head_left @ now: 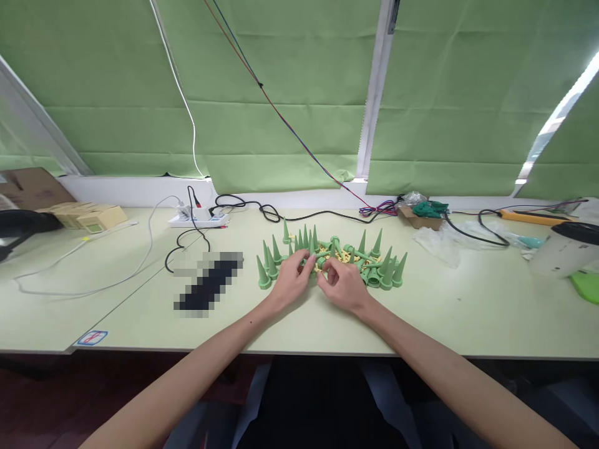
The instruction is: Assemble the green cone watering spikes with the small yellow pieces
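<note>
My left hand (294, 277) is closed, with thumb and fingers around a green plastic spike (322, 254) that is partly hidden by them. Close beside it, my right hand (345, 285) is curled in a pinch; whatever lies between its fingertips is too small to make out. Several green cone-shaped spikes stand point up on the table around both hands, such as a left one (262, 274) and a right one (399, 271). Other spikes lie on their sides among small yellow parts (344, 254) behind my hands.
A pixelated dark object (210, 284) lies left of the spikes on the table (440, 312). Behind it are a power strip (199, 218) and loose cables. Yellow boxes (100, 218) sit at far left. A cardboard box (421, 218), plastic bags and a white cup (564, 252) are on the right.
</note>
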Demonstrator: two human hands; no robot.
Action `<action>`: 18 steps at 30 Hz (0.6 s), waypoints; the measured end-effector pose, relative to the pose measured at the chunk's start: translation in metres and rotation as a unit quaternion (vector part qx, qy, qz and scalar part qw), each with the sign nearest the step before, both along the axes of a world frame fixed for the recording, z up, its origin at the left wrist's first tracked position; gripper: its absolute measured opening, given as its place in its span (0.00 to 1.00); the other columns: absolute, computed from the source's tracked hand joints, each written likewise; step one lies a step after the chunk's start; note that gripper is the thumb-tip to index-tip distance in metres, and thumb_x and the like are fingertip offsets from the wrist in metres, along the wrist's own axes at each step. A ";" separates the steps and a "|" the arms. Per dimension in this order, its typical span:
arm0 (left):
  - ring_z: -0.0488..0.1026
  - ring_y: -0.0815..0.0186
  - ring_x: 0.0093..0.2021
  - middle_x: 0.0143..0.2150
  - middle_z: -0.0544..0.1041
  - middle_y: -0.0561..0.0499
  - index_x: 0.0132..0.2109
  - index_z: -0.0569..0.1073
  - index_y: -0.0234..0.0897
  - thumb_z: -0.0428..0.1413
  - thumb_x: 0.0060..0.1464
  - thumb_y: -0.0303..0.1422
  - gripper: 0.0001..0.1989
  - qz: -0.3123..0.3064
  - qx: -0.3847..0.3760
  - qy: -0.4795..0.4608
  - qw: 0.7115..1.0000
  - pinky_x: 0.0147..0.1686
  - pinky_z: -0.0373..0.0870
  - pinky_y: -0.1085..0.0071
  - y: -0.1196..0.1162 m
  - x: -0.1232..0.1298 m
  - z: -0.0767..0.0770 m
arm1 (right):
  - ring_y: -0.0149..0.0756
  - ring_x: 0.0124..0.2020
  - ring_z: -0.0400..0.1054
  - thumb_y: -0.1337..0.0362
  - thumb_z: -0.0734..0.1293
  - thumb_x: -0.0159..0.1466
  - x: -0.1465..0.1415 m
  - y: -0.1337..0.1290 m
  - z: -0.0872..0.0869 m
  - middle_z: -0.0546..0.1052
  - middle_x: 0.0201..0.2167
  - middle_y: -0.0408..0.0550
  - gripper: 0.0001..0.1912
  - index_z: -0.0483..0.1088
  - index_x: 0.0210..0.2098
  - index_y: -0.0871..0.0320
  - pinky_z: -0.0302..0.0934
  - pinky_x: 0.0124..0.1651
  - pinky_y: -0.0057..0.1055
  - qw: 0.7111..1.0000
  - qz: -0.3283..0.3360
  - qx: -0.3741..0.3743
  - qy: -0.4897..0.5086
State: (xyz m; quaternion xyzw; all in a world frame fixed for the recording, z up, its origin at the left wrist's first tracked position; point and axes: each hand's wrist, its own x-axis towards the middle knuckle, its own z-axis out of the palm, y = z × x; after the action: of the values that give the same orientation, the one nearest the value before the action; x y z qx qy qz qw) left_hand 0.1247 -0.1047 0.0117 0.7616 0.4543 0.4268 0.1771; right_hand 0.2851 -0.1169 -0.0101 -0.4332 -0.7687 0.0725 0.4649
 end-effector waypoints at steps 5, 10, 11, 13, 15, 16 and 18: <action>0.64 0.70 0.27 0.32 0.71 0.50 0.33 0.71 0.36 0.48 0.63 0.43 0.17 0.021 0.059 0.056 0.996 0.28 0.61 0.72 0.006 -0.003 -0.007 | 0.34 0.29 0.70 0.68 0.60 0.62 0.002 0.001 -0.001 0.77 0.33 0.48 0.12 0.69 0.44 0.61 0.62 0.36 0.29 0.998 -0.065 0.011 -0.005; 0.65 0.68 0.26 0.28 0.72 0.51 0.33 0.71 0.36 0.49 0.62 0.41 0.15 0.054 0.059 0.105 0.991 0.29 0.60 0.70 0.010 -0.005 -0.013 | 0.42 0.47 0.71 0.70 0.56 0.64 0.003 0.004 -0.002 0.75 0.51 0.58 0.22 0.65 0.57 0.64 0.63 0.47 0.35 0.993 -0.087 -0.024 -0.078; 0.65 0.68 0.26 0.27 0.72 0.52 0.33 0.70 0.36 0.49 0.62 0.41 0.14 0.057 0.052 0.112 0.991 0.29 0.60 0.70 0.011 -0.005 -0.014 | 0.43 0.48 0.71 0.70 0.56 0.64 0.003 0.005 -0.001 0.74 0.53 0.59 0.24 0.63 0.59 0.65 0.63 0.48 0.35 0.991 -0.088 -0.038 -0.094; 0.65 0.68 0.25 0.26 0.72 0.52 0.33 0.69 0.37 0.50 0.61 0.40 0.13 0.065 0.037 0.121 0.990 0.28 0.59 0.70 0.011 -0.005 -0.014 | 0.44 0.48 0.71 0.71 0.56 0.64 0.004 0.005 0.000 0.72 0.55 0.59 0.27 0.60 0.62 0.66 0.63 0.49 0.36 0.986 -0.090 -0.066 -0.122; 0.66 0.67 0.25 0.25 0.71 0.53 0.32 0.67 0.37 0.50 0.60 0.39 0.11 0.075 0.029 0.124 0.989 0.27 0.59 0.70 0.011 -0.006 -0.014 | 0.44 0.48 0.71 0.72 0.55 0.64 0.004 0.004 0.001 0.72 0.56 0.59 0.28 0.57 0.64 0.66 0.63 0.48 0.35 0.982 -0.087 -0.086 -0.146; 0.66 0.67 0.25 0.25 0.71 0.53 0.31 0.66 0.37 0.50 0.59 0.38 0.11 0.080 0.026 0.125 0.989 0.27 0.59 0.70 0.011 -0.005 -0.014 | 0.44 0.48 0.72 0.72 0.55 0.64 0.004 0.004 0.002 0.72 0.55 0.59 0.28 0.57 0.64 0.66 0.63 0.48 0.35 0.980 -0.084 -0.093 -0.156; 0.66 0.67 0.25 0.24 0.71 0.53 0.31 0.66 0.38 0.51 0.59 0.37 0.10 0.090 0.020 0.123 0.988 0.27 0.59 0.70 0.010 -0.005 -0.013 | 0.44 0.46 0.72 0.72 0.55 0.64 0.004 0.003 0.004 0.73 0.54 0.59 0.29 0.56 0.65 0.66 0.63 0.46 0.35 0.975 -0.079 -0.106 -0.177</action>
State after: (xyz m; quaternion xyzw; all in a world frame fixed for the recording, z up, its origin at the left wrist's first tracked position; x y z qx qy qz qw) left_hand 0.1195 -0.0944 -0.0017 0.7678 0.5306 0.3529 0.0660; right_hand 0.2888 -0.1134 -0.0063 -0.5457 -0.7899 0.0391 0.2771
